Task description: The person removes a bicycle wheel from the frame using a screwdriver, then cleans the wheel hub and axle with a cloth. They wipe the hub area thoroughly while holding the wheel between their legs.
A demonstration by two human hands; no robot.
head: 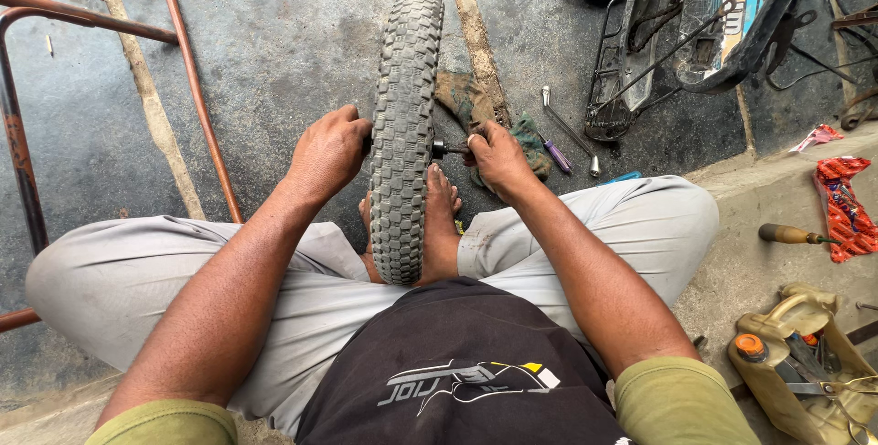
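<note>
A small knobby black tyre (pixel 402 125) stands upright on the concrete between my bare feet (pixel 441 216). My left hand (pixel 327 152) is closed against the tyre's left side at hub height; what it grips is hidden behind the tread. My right hand (pixel 498 160) is closed on a small tool or the end of the axle (pixel 445 148), a dark metal stub that sticks out of the right side of the hub.
A dirty rag (pixel 476 102), a socket wrench (pixel 567 129) and a purple-handled screwdriver (pixel 555 154) lie right of the tyre. A small bike frame (pixel 704 33) stands at the upper right. A rusty metal tube frame (pixel 197 97) is on the left. A wooden-handled tool (pixel 791 235) and a cut yellow jug of tools (pixel 805 363) sit on the right.
</note>
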